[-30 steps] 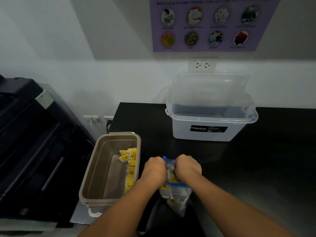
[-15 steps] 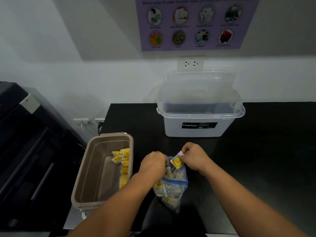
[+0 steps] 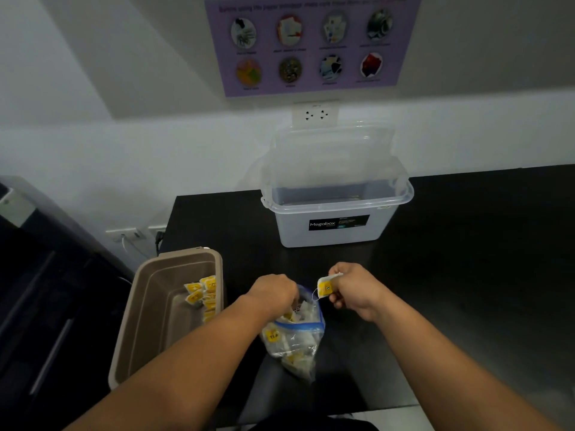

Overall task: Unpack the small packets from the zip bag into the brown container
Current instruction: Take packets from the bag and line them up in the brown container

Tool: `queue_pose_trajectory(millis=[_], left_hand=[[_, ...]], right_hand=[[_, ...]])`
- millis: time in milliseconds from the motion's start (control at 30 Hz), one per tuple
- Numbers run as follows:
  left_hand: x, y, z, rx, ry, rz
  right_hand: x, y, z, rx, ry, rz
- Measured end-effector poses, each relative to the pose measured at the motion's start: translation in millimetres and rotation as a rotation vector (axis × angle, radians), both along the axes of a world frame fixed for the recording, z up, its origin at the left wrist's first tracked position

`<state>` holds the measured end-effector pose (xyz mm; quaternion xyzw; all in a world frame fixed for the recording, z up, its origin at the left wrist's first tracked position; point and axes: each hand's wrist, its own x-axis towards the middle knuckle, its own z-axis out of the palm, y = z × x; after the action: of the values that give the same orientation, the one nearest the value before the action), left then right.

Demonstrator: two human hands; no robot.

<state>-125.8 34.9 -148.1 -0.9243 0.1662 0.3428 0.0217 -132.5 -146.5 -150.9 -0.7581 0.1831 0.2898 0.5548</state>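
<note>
Zip bag (image 3: 294, 340) of small packets (image 3: 273, 335) sits near the front edge of the tabletop (image 3: 466, 275), its mouth gripped by the left hand (image 3: 273, 293). The right hand (image 3: 351, 289) pinches one packet (image 3: 326, 286) just beside it; the brown container (image 3: 149, 306) stands at the left edge.

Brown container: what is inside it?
Inside the brown container, small packets with yellow labels lie heaped along the right wall. The left forearm covers its near right corner.

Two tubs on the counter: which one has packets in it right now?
The brown container on the left: yellow packets lie along its right wall. The clear Megabox tub by the wall shows none inside.
</note>
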Motion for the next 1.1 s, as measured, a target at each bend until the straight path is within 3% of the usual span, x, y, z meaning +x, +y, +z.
queue_pose_trajectory(millis=[100,267,433,533,733,967,1100], left_hand=[[3,4,5,-0.03,-0.054,0.026],[5,20,20,-0.244,-0.143,0.168],[-1,32,19,-0.519,-0.043,0.421],[-9,35,19,-0.679,0.063,0.559],[-19,42,25,-0.957,0.098,0.78],[-22,65,40,-1.247,-0.135,1.072],[-27,79,46,-1.276,-0.24,1.106]], right_hand=[[-2,2,4,0.062,0.047,-0.078],[-3,4,9,0.303,0.088,-0.18],[-2,8,3,0.409,0.047,-0.175],[1,11,0,0.359,-0.02,-0.153],[4,20,6,0.421,-0.1,-0.124],[8,51,25,0.715,-0.114,-0.09],[8,76,36,0.841,-0.072,0.042]])
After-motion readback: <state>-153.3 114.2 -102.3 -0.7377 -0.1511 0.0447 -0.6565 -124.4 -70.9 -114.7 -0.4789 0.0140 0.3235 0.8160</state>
